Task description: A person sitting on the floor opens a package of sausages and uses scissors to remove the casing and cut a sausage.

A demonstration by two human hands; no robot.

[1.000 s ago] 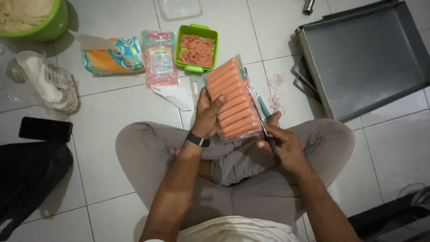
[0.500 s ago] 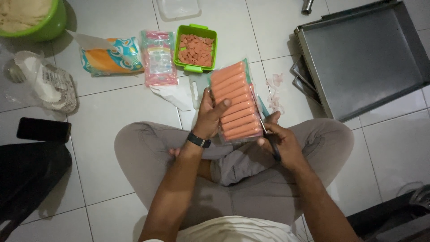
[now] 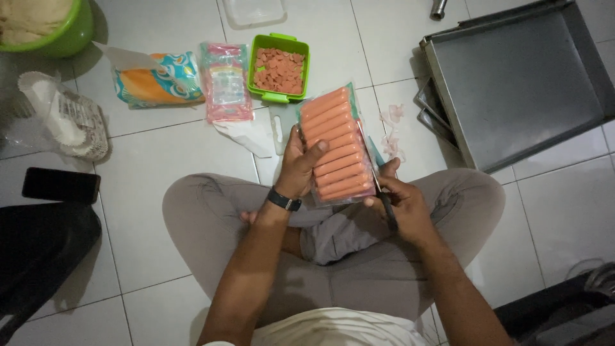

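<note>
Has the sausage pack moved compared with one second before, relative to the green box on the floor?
Yes, slightly. The sausage pack in the left hand has turned a little more upright and sits a touch closer below the green box. The shift is small.

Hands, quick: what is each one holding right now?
Left hand: closed on the sausage pack, holding it up.
Right hand: closed on scissors, blade at the pack's right edge.

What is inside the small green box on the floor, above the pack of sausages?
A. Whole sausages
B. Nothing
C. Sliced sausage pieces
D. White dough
C: the green box holds many small pinkish-red round slices, while the whole sausages stay in the pack held by the left hand.
</note>
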